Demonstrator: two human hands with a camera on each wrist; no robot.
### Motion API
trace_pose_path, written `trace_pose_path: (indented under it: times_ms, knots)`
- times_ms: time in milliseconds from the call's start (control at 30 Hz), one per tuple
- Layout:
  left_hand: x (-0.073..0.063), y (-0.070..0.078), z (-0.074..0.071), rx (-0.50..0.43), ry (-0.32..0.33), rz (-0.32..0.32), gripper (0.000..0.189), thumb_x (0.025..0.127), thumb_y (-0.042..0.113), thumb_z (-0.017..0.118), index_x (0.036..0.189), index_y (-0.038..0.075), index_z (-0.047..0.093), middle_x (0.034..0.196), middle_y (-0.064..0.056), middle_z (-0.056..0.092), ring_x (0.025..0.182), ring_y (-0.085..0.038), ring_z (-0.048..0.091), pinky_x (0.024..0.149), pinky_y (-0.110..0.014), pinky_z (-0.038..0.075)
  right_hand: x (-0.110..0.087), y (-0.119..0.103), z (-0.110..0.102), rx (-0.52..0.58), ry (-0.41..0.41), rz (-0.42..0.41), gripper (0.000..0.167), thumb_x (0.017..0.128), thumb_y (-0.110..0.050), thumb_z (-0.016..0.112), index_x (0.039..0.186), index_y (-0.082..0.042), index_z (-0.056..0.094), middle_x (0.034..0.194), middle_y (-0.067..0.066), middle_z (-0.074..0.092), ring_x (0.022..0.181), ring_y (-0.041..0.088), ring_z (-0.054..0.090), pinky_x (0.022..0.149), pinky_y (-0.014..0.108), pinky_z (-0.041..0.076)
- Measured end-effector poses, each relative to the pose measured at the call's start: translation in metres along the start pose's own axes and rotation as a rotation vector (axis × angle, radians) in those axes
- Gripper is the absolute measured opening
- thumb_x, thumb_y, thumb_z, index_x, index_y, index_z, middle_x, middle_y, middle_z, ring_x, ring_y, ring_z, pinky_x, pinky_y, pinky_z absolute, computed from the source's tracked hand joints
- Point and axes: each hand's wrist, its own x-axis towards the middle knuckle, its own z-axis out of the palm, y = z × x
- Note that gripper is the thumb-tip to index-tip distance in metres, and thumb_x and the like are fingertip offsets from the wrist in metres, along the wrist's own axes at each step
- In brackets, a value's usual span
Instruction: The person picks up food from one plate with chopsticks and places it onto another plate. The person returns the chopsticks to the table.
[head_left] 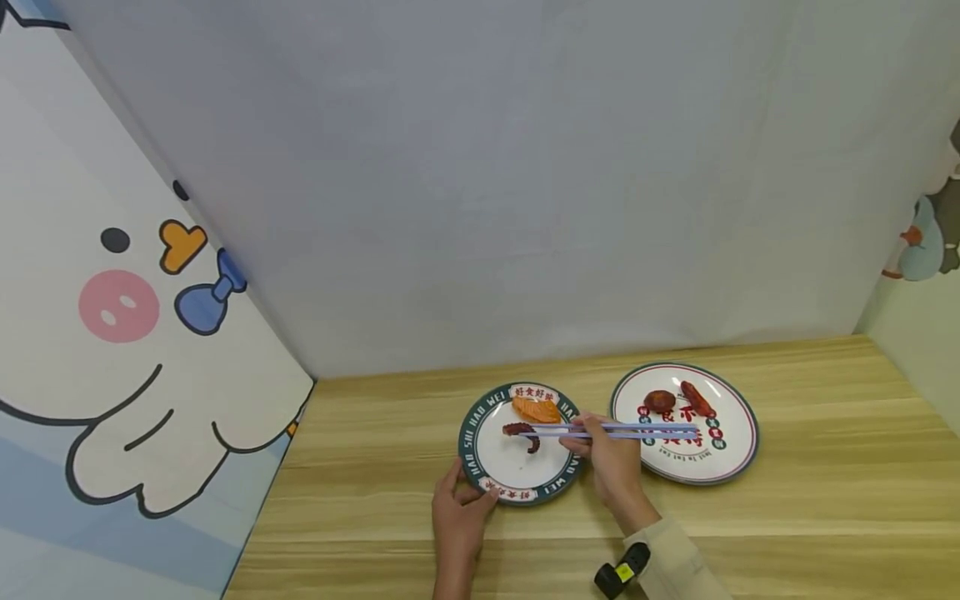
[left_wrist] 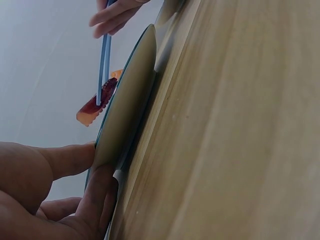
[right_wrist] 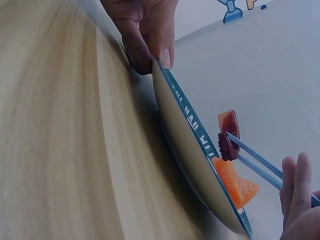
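Note:
My left hand point(head_left: 459, 521) pinches the near-left rim of a green-edged plate point(head_left: 498, 467), thumb on top and fingers below in the left wrist view. A pair of blue chopsticks point(right_wrist: 257, 156) is held in my right hand point(head_left: 617, 471), at the plate's right side. Their tips grip a curled, dark red octopus tentacle point(right_wrist: 228, 146), which shows over the plate in both wrist views. On the plate, near its far rim, lies an orange slice of salmon point(head_left: 536, 410) with pale stripes.
To the right stands a white plate point(head_left: 731, 417) with red lettering, bearing a round brown food piece point(head_left: 660, 402) and a red sausage-like piece point(head_left: 697, 399). Behind the wooden table point(head_left: 360, 467) hangs a pale cloth wall point(head_left: 487, 208). A cartoon-printed panel point(head_left: 150, 375) borders the left.

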Motion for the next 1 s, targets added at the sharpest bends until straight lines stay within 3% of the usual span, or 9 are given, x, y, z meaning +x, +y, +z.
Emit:
trace_pose_path:
  times_ms: [433, 767, 1000]
  knots:
    - [0.003, 0.002, 0.002, 0.017, 0.011, -0.036, 0.08, 0.082, -0.011, 0.081, 0.154, -0.007, 0.047, 0.132, -0.022, 0.055, 0.096, -0.023, 0.065, 0.069, -0.024, 0.057, 0.0, -0.009, -0.007, 0.002, 0.01, -0.012, 0.03, 0.108, 0.002, 0.051, 0.126, 0.026, 0.055, 0.088, 0.011, 0.074, 0.067, 0.014, 0.077, 0.073, 0.029, 0.064]
    - [0.002, 0.002, 0.002, 0.025, 0.013, -0.035, 0.079, 0.081, -0.01, 0.082, 0.153, -0.008, 0.048, 0.131, -0.021, 0.056, 0.095, -0.023, 0.065, 0.069, -0.025, 0.058, -0.001, -0.013, -0.016, 0.033, 0.026, -0.03, 0.02, 0.108, 0.002, 0.051, 0.106, 0.015, 0.065, 0.08, 0.003, 0.074, 0.067, 0.014, 0.077, 0.072, 0.029, 0.064]
    - [0.001, 0.003, 0.002, 0.034, 0.014, -0.048, 0.08, 0.081, -0.011, 0.081, 0.153, -0.007, 0.047, 0.132, -0.02, 0.056, 0.096, -0.023, 0.065, 0.07, -0.025, 0.058, -0.002, -0.018, -0.021, 0.014, 0.034, -0.017, 0.023, 0.109, -0.001, 0.05, 0.118, 0.018, 0.059, 0.08, -0.001, 0.073, 0.068, 0.014, 0.078, 0.073, 0.029, 0.064]
